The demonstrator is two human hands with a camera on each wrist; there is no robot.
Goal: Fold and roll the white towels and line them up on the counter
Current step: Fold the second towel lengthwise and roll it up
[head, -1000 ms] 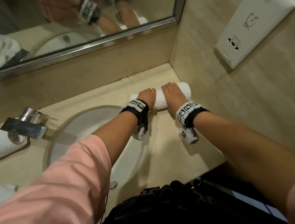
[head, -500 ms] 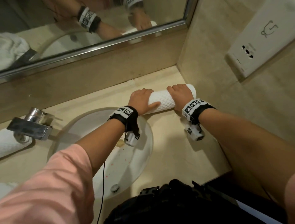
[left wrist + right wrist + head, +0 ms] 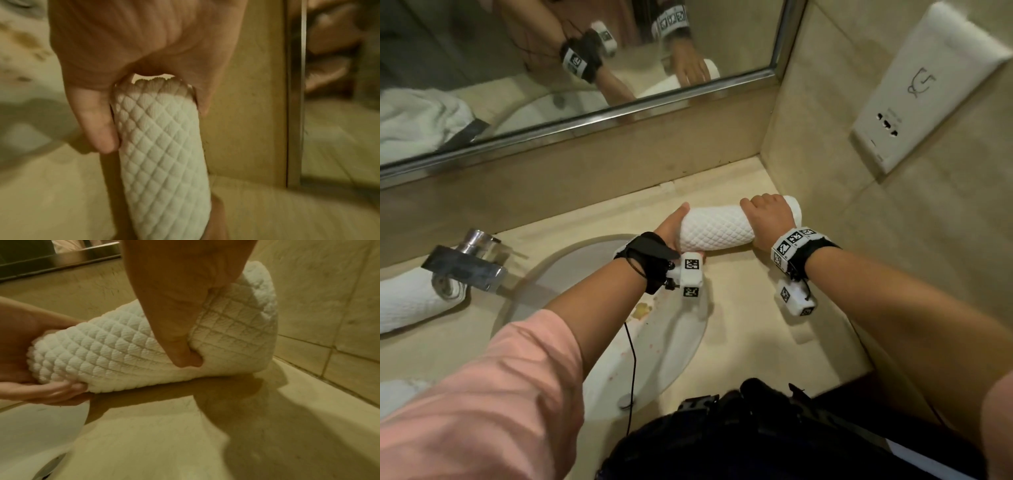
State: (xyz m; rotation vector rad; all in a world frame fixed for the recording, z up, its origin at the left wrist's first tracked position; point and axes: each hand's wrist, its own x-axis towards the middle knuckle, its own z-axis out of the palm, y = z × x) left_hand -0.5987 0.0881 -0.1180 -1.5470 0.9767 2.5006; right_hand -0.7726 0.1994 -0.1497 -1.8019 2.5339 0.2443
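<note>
A rolled white quilted towel point(image 3: 717, 228) lies on the beige counter point(image 3: 756, 335), its right end close to the tiled side wall. My left hand point(image 3: 677, 224) cups the roll's left end, thumb along the front and fingers curled under and behind. My right hand point(image 3: 763, 209) grips over the roll near its right end. In the left wrist view the towel point(image 3: 162, 146) runs away from my palm point(image 3: 131, 48). In the right wrist view my thumb point(image 3: 180, 353) digs into the towel point(image 3: 115, 350), and the left hand point(image 3: 30, 363) wraps the far end.
The white sink basin point(image 3: 671, 346) sits just left of the roll, with the metal faucet point(image 3: 465, 263) beyond it. Another rolled towel point(image 3: 410, 301) lies behind the faucet at far left. A mirror point(image 3: 482, 51) lines the back wall, and a socket panel point(image 3: 921, 89) is on the right wall.
My left hand has slid off the top of the roll to cup its left end. The right hand keeps its grip near the right end.
</note>
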